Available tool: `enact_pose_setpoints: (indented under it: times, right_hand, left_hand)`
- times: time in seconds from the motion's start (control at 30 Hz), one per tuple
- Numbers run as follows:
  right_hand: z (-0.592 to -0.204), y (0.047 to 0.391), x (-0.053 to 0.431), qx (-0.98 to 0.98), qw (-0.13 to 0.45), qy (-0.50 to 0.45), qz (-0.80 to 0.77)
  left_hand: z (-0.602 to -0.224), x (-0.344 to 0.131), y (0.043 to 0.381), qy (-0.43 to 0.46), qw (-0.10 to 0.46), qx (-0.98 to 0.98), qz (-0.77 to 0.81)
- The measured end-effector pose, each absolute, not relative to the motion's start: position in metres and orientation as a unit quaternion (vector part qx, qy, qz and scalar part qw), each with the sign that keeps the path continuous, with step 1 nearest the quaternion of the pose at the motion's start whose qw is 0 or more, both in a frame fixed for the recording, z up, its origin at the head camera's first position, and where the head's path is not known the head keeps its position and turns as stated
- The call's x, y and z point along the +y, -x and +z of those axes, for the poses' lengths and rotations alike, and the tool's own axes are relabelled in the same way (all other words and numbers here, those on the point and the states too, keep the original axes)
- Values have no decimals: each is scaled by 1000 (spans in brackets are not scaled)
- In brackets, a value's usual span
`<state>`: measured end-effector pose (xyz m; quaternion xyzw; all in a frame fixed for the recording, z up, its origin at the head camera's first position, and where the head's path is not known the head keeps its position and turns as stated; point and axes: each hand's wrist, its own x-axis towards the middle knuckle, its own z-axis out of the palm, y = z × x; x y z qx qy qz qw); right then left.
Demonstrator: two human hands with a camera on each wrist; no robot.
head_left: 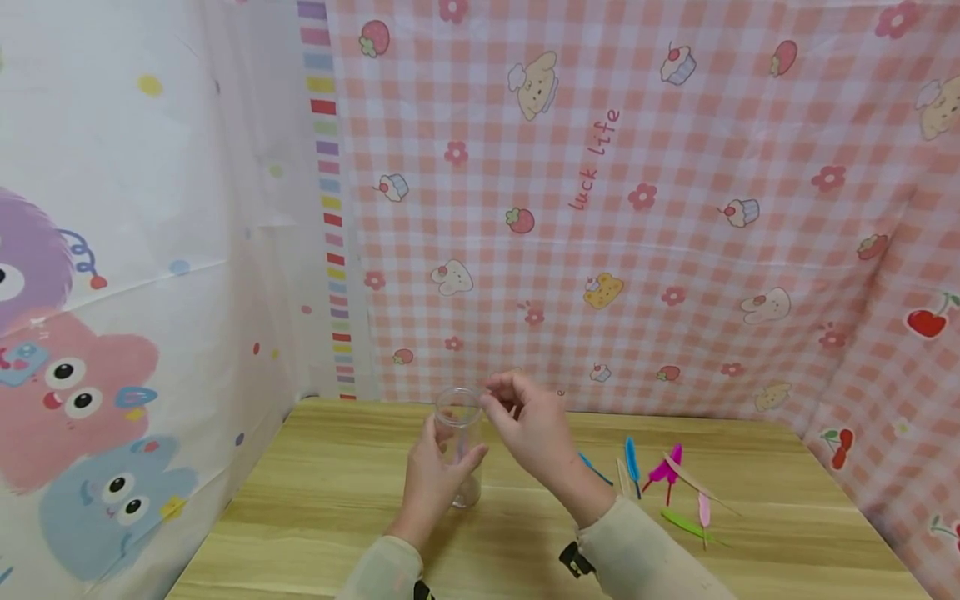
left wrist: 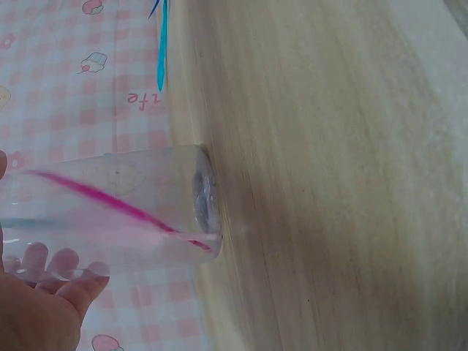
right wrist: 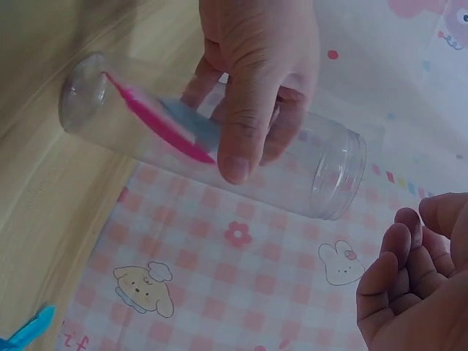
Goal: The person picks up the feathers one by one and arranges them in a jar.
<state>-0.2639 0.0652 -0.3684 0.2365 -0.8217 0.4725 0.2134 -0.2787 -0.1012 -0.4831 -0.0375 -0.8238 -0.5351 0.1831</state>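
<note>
My left hand point(head_left: 435, 479) grips a clear plastic jar point(head_left: 459, 408) round its side, and the jar stands upright with its mouth uncovered. Inside it, a magenta feather point(right wrist: 161, 128) leans at a slant beside a grey-blue feather point(right wrist: 191, 123). The left wrist view also shows a pale pink strip point(left wrist: 157, 235) low in the jar. Just right of the jar's rim is my right hand point(head_left: 532, 421). In the right wrist view its fingers are loosely bent, the thumb stands apart from them, and nothing shows between them.
To the right on the wooden table point(head_left: 315, 483) lie a blue feather point(head_left: 632, 462), magenta feathers point(head_left: 677, 461), beige feathers point(head_left: 693, 478), a pink feather point(head_left: 703, 508) and a green feather point(head_left: 682, 523). Another blue feather point(head_left: 596, 469) is partly hidden by my right forearm. Patterned cloth point(head_left: 637, 250) hangs behind.
</note>
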Motion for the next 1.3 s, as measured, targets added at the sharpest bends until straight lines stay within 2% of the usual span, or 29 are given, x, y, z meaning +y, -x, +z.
enact_pose_setpoints:
  times: [0.2,0.3,0.37,0.43,0.63,0.77,0.97,1.3]
  right_hand:
    - [-376,267,77,-818,230,-244,467]
    - [-384,272,97,-830,250,-227,444]
    - [-390,277,116,-850,235,-199,426]
    - [-397,283,138,-878,191,-165,407]
    - [-433,295,195,-955,10,-102,279]
    - [-459,295,214,-970,-46,-84,224]
    - [-481,297,213,-979,-36,-89,181]
    - [-493,301,201,-985,-15,-91,147]
  left_hand:
    - [-482,-99,278,31,180,-820,-542]
    - [-482,-97,277,31,175,-824,-538]
    - [-481,-97,277,33,171,-825,-537]
    - [-480,-97,276,34,168,-826,-536]
    - [-479,-99,274,22,173,-826,-536]
    - [-480,-99,275,19,170,-828,-534]
    - [-482,-99,276,17,175,-824,-538]
    - [-482,-99,275,29,179,-825,-536]
